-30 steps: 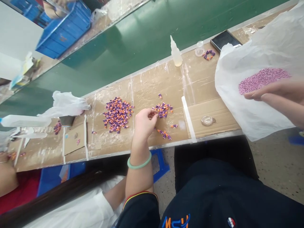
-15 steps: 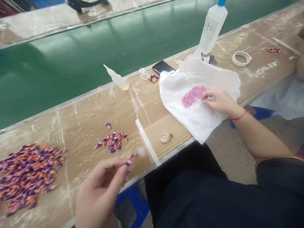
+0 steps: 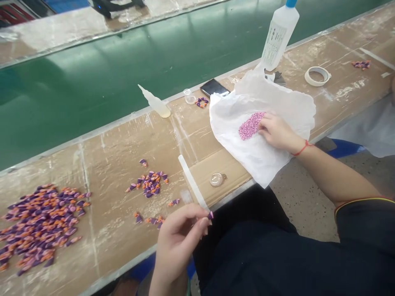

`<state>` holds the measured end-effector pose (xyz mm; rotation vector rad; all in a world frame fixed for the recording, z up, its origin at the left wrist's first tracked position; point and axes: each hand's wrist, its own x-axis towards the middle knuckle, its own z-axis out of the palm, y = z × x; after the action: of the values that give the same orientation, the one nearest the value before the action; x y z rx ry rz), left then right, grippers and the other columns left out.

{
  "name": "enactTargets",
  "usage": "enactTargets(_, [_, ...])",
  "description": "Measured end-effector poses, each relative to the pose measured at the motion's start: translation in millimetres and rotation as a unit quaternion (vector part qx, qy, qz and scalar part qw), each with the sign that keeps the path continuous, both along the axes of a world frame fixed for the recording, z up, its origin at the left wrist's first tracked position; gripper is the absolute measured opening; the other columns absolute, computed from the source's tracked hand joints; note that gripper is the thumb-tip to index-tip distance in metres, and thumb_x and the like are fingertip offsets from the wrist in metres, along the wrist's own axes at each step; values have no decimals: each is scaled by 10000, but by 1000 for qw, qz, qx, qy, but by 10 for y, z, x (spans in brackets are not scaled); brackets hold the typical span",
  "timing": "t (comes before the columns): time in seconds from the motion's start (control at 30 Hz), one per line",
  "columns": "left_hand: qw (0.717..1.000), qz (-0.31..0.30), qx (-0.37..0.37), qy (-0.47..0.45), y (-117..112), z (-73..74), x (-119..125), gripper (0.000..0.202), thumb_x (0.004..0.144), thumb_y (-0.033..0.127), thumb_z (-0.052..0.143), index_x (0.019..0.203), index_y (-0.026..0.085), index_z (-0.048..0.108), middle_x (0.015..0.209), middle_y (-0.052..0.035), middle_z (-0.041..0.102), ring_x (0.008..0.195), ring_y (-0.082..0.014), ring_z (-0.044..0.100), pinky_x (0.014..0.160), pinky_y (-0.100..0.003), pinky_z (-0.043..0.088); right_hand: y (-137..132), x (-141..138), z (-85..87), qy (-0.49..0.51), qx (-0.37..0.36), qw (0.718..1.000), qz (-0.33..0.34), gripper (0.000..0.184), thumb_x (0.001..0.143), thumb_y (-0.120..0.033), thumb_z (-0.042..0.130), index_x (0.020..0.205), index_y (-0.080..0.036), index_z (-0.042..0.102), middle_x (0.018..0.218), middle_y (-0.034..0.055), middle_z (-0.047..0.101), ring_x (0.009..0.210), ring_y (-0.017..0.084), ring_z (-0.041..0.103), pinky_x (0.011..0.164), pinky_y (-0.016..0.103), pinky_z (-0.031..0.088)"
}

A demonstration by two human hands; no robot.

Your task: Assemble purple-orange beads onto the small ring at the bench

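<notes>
A: L hand (image 3: 179,240) pinching; R hand (image 3: 277,130)?
B: Bunched, can't tell if gripping. White sheet (image 3: 230,125) below prob. corrals pink bits (image 3: 248,126) at R fingertips.
A: Purple pc (image 3: 211,215)?
B: In L fingertips, poking out, prob. to keep an end free.

Tabletop (image 3: 114,181), left to right: large pile of pieces (image 3: 43,224); smaller pile (image 3: 151,183); tape strip (image 3: 191,179); cardboard (image 3: 230,162) with disc (image 3: 217,179) on top; sheet (image 3: 271,96) bearing beads (image 3: 248,127); tape roll (image 3: 308,79). Along far edge: dropper bottle (image 3: 156,103), tub (image 3: 190,98), ring of pieces (image 3: 203,106), phone (image 3: 212,87), tall bottle (image 3: 279,37). In left hand (image 3: 207,218), near strip's front end: one piece (image 3: 210,215). At beads' right edge: right hand (image 3: 276,131).
</notes>
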<state>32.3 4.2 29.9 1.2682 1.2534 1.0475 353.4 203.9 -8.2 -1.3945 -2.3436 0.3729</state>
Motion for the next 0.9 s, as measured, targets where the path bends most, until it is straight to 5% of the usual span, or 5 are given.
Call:
enactTargets(0.13, [1000,-16,21,11,135,40,145,87,866,222,680,805,222,742,659,-8,671,510,-107,579,476,-204,452,-226,-78,230,41,2,998,48,120,880,-171,523,773,-217,492,859,71,566,890,243,506,861,426,411])
enactTargets(0.37, [999,-17,8,-36,509,184,634,156,868,291,686,799,169,754,714,-48,732,565,-122,602,530,-227,486,-757,-464,814,179,-12,948,262,131,957,-212,552,827,-205,531,832,33,554,835,184,504,786,341,395])
enactTargets(0.9, [978,-48,-41,-197,463,119,692,175,849,362,735,824,190,761,697,-18,713,530,-85,557,520,-203,483,-944,-649,911,146,23,951,272,125,902,-93,533,890,-208,484,794,23,526,790,178,461,707,325,402])
